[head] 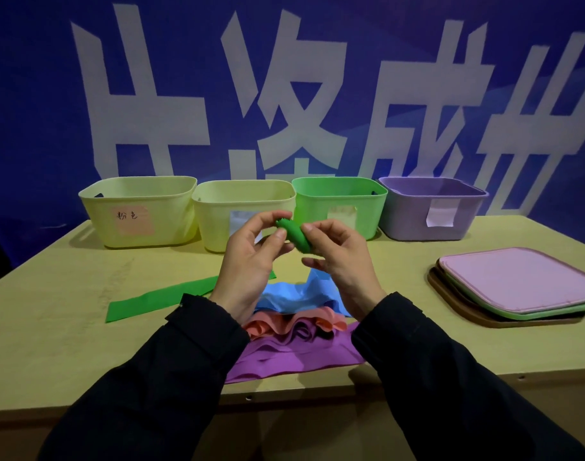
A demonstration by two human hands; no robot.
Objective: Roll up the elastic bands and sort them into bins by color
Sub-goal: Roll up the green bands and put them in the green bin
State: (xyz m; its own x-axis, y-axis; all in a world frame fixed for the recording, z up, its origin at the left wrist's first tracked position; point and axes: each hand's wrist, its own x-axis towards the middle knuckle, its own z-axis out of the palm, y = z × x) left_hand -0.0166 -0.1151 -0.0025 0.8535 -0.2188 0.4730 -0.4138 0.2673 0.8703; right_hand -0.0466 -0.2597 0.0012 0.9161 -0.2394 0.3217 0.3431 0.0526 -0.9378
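My left hand (251,257) and my right hand (341,257) together hold a green elastic band (296,236), partly wound into a roll, above the table. Its loose tail (161,299) lies flat on the table to the left. Under my hands lie a blue band (297,296), a pink band (294,322) and a purple band (291,357) in a crumpled heap. Along the back stand two yellow bins (138,211) (241,212), a green bin (339,202) and a purple bin (430,207), each with a paper label.
A stack of flat lids (517,281), pink on green on brown, lies at the right of the wooden table (51,327). A blue banner with large white characters hangs behind the bins.
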